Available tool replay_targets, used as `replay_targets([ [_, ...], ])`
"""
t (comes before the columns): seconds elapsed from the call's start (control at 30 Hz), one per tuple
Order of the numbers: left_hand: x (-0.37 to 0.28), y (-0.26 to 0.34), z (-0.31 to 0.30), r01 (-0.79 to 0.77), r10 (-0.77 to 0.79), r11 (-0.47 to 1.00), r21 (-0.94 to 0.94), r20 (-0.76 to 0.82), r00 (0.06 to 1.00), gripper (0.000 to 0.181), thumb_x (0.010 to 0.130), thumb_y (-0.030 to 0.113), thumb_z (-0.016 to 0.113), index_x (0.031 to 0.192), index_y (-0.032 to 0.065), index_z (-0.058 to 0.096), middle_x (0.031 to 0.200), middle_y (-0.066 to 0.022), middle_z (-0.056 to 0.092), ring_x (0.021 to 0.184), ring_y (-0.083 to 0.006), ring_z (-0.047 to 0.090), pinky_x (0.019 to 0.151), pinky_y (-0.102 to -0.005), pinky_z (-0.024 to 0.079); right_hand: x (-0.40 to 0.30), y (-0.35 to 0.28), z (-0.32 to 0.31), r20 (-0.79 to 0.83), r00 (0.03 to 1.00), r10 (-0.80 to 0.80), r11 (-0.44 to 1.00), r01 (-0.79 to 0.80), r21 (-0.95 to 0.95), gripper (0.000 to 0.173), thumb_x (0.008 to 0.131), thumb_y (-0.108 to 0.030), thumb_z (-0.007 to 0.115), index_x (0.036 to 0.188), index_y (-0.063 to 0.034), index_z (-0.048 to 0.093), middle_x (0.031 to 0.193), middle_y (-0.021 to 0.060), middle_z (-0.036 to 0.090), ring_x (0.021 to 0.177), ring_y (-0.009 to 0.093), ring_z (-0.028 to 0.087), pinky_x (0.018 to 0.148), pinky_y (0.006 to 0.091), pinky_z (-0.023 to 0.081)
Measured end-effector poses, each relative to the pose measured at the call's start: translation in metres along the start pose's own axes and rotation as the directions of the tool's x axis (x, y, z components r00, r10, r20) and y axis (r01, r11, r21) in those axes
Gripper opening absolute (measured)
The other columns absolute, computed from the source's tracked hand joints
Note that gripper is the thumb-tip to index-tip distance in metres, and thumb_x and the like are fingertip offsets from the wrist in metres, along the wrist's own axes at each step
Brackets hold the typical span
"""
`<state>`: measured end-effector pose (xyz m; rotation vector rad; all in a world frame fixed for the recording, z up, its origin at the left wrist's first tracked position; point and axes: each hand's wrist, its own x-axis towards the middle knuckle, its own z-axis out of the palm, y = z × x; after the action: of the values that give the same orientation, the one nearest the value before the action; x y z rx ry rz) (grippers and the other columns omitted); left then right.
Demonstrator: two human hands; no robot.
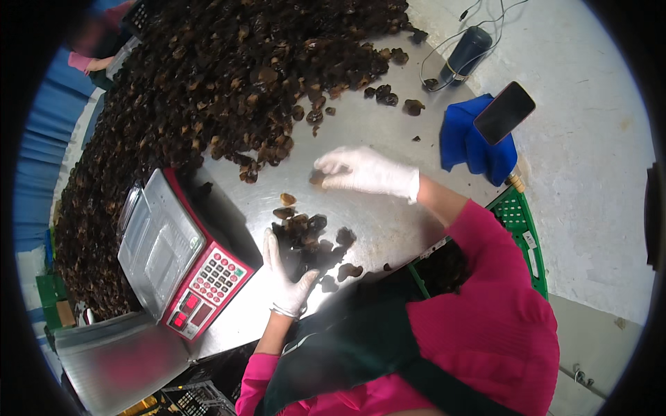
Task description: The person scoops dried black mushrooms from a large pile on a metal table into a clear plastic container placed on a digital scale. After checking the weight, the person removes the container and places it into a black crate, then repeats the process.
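My left hand [283, 283], in a white glove, has its thumb and fingers spread along the near left side of a small pile of dark brown, mushroom-like pieces [299, 234]. Its fingers touch or nearly touch the pile. My right hand [359, 171], also gloved, is farther off over the metal tabletop [385, 223], its fingers curled towards the thumb. A blurred light-brown piece [316, 179] shows at its fingertips; whether it is gripped I cannot tell. A red digital scale [221, 278] with a metal pan [164, 247] stands left of my left hand, its display lit.
A large heap of the dark pieces [218, 88] covers the far and left table. At right are a blue cloth [463, 140], a phone [504, 113], a black cylinder with a cable [468, 49] and a green crate [538, 270]. Another person's arm [96, 64] shows far left.
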<state>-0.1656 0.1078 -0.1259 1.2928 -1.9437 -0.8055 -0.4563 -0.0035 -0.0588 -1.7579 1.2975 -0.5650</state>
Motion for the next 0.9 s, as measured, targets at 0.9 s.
replay_targets([
  [0.9,0.002,0.006,0.000,0.024,-0.024,1.000,0.020,0.017,1.000,0.110,0.074,0.064,0.069,0.150,0.0001,0.021,0.152,-0.0241,0.027,0.140,-0.0408,0.027,0.114,-0.0481,0.024,-0.008,0.043,-0.062,-0.012,0.977,0.212,0.977,-0.213,-0.032,0.038,0.089,-0.025,0.062,0.121,-0.0062,0.063,0.122,0.0177,0.062,0.113,0.031,0.058,0.096,0.0366,0.047],
])
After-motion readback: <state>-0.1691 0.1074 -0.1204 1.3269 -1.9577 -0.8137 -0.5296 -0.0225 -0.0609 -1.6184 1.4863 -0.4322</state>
